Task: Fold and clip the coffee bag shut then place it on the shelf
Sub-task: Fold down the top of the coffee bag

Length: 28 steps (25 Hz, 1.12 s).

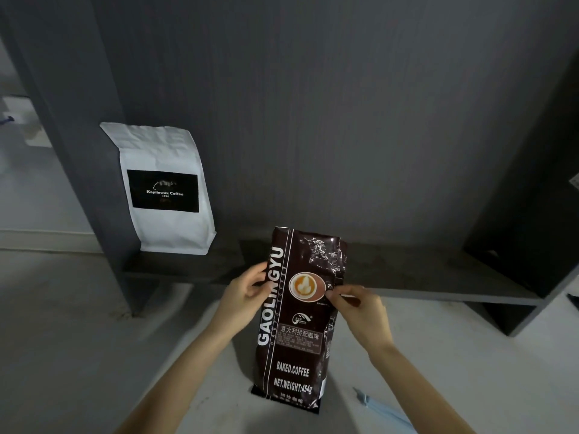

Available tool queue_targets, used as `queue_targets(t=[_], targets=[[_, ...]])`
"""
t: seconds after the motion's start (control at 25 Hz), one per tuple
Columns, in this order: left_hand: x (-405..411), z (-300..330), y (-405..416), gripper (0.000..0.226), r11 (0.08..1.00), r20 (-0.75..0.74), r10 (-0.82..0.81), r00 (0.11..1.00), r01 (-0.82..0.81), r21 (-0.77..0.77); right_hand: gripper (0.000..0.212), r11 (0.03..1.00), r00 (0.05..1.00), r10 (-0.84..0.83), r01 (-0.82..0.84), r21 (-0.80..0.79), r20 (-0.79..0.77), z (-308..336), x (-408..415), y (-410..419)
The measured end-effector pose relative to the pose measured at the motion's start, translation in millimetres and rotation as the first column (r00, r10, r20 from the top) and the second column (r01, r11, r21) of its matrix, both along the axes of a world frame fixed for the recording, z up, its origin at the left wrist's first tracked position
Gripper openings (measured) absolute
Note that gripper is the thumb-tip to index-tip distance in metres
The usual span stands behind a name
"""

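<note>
Coffee bag [294, 321], dark brown and unfolded at the top, stands upright on the pale floor [62, 339] before the shelf [407, 277]. I pinch its left edge with my left hand [247, 296] and its right edge with my right hand [360, 308]. A white coffee bag [166, 189] stands on the shelf; a blue clip [376, 405] lies nearby.

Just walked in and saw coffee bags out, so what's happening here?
A person is holding a dark brown coffee bag upright by its sides, left hand on one edge, right hand on the other. Its top is not folded or clipped yet. A light blue clip lies beside it. A white coffee bag already stands on the dark shelf.
</note>
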<state>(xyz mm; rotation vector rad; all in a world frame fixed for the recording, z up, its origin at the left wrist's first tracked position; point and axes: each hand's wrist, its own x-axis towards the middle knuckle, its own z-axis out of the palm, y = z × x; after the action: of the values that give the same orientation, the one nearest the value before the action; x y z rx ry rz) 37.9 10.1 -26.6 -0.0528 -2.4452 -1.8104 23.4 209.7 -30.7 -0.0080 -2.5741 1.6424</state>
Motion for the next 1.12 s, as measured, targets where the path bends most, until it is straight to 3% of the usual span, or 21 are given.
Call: queue_targets(t=[0.24, 0.44, 0.56, 0.72, 0.84, 1.0, 1.12], targets=[[29.1, -4.6, -4.6, 0.022, 0.991, -0.045, 0.059, 0.997, -0.052, 0.126, 0.009, 0.995, 0.993, 0.000, -0.011, -0.095, -0.120, -2.0, 17.9, -2.7], [31.1, -9.8, -3.8, 0.009, 0.994, -0.047, 0.069, 0.997, -0.064, 0.085, 0.009, 0.978, 0.995, -0.018, -0.002, -0.207, -0.093, -6.4, 23.1, -2.5], [33.8, -8.0, 1.9, 0.013, 0.993, -0.069, 0.017, 0.997, -0.008, 0.122, 0.021, 0.958, 0.997, 0.000, -0.023, -0.286, -0.080, -3.2, 25.2, -1.8], [30.9, -9.4, 5.4, 0.023, 0.977, -0.091, 0.066, 0.994, -0.046, 0.206, 0.037, 0.942, 0.997, 0.063, -0.076, -0.325, -0.052, 0.8, 25.2, 2.3], [30.3, -9.7, 6.6, 0.032, 0.964, -0.040, 0.040, 0.998, -0.028, 0.264, 0.027, 0.940, 0.990, 0.129, -0.142, -0.309, -0.060, 1.7, 24.1, 2.8], [30.1, -4.6, 7.5, 0.024, 0.973, -0.031, -0.051, 0.998, 0.057, 0.225, 0.008, 0.957, 0.992, 0.109, -0.122, -0.262, -0.064, 3.7, 18.0, 0.8], [26.1, 0.1, 5.3, 0.033, 0.990, -0.069, -0.052, 0.996, 0.060, 0.130, 0.049, 0.923, 0.968, 0.221, -0.247, -0.296, -0.117, 3.8, 15.2, 3.3]])
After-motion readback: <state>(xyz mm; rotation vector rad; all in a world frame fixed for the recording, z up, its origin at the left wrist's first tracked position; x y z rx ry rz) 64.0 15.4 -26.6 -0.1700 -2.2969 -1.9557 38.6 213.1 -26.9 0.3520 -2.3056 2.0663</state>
